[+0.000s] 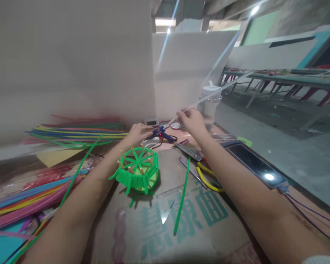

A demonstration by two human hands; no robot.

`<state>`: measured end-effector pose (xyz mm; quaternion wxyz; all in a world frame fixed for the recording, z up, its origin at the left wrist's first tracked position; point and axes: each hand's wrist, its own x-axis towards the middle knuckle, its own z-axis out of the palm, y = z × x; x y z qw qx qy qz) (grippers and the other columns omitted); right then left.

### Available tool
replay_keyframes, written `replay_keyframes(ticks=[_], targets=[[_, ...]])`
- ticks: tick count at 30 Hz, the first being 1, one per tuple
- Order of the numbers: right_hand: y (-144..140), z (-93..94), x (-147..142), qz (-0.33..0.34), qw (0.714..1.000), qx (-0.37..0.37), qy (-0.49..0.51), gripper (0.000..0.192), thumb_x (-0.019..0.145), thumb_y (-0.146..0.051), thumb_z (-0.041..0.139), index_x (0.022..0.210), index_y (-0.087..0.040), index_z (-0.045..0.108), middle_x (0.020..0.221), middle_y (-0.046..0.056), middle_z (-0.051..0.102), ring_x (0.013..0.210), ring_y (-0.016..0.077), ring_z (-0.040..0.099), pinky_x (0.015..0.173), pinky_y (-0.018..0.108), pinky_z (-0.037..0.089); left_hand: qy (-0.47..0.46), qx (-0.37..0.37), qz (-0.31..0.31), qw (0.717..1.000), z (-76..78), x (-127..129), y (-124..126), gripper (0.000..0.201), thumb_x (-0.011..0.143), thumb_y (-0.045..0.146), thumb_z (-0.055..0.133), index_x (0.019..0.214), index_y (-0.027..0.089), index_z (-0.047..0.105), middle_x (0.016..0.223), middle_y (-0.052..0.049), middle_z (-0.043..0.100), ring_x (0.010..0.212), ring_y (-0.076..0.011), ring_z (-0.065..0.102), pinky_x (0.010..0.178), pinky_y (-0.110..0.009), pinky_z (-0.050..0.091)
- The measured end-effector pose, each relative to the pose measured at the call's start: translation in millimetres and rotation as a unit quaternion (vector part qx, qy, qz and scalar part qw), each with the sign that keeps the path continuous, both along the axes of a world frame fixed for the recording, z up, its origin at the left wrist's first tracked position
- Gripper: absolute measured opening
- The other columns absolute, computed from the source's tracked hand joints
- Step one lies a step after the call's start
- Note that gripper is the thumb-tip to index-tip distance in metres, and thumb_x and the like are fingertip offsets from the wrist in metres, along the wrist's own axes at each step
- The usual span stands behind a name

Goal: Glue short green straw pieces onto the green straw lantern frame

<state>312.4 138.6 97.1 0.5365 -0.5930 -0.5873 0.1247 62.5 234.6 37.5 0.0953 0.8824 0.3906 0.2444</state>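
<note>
Blue plastic marks the glue gun [161, 133] that we grip in our left hand [139, 134], a little above the middle of the frame, its body lying roughly level with the back end turned toward the right. Our right hand [191, 121] sits just beside it, up and to the right, fingers pinched closed on a clear glue stick [211, 94]. That stick is the long thing here: its axis runs from the gun's rear near the centre up toward the upper right of the frame, and its lower end appears to meet the gun, though blur keeps us from telling whether it is seated. So the stick and the gun's back end lie nearly in line, with the right hand the nearer one to the join. Below the left hand, apart from it, the green pipe-cleaner basket [139, 170] stands on the cardboard-covered worktop [181, 227]. A loose green pipe cleaner [182, 198] lies lower right of it, and a phone [255, 167] rests at the right.
</note>
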Motion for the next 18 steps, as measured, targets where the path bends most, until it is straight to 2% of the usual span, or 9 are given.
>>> replay_keyframes(ticks=[4, 7, 13, 18], targets=[[1.5, -6.1, 4.0, -0.005, 0.998, 0.018, 0.062, 0.016, 0.092, -0.027, 0.060, 0.093, -0.013, 0.067, 0.071, 0.003, 0.071, 0.066, 0.0154, 0.069, 0.067, 0.026, 0.052, -0.014, 0.023, 0.005, 1.000, -10.1, 7.2, 4.1, 0.040, 0.091, 0.046, 0.058, 0.119, 0.024, 0.076, 0.103, -0.009, 0.070, 0.103, -0.0242, 0.061, 0.097, -0.037, 0.045], [0.6, -9.5, 6.0, 0.006, 0.997, 0.027, 0.067, 0.015, 0.091, -0.027, 0.061, 0.091, -0.014, 0.066, 0.069, 0.003, 0.070, 0.064, 0.0151, 0.068, 0.067, 0.027, 0.052, -0.029, 0.036, 0.017, 0.999, -16.3, 10.7, 4.0, 0.036, 0.092, 0.043, 0.058, 0.113, 0.022, 0.078, 0.101, -0.009, 0.068, 0.103, -0.0240, 0.059, 0.098, -0.038, 0.044], [2.0, -14.5, -0.2, 0.026, 0.998, 0.001, 0.054, 0.013, 0.093, -0.025, 0.060, 0.090, -0.015, 0.067, 0.068, 0.003, 0.071, 0.063, 0.0144, 0.067, 0.063, 0.026, 0.052, -0.034, 0.040, 0.017, 0.998, -20.1, 10.6, 2.5, 0.031, 0.092, 0.041, 0.060, 0.110, 0.023, 0.078, 0.100, -0.008, 0.066, 0.104, -0.0247, 0.057, 0.097, -0.039, 0.043], [3.8, -14.4, 0.2, 0.032, 0.996, -0.014, 0.084, 0.011, 0.093, -0.022, 0.061, 0.090, -0.014, 0.067, 0.070, 0.003, 0.073, 0.064, 0.0138, 0.069, 0.067, 0.025, 0.054, -0.031, 0.041, 0.016, 0.999, -23.0, 9.8, 3.6, 0.031, 0.093, 0.040, 0.058, 0.111, 0.023, 0.077, 0.102, -0.008, 0.066, 0.104, -0.0247, 0.056, 0.096, -0.039, 0.043]])
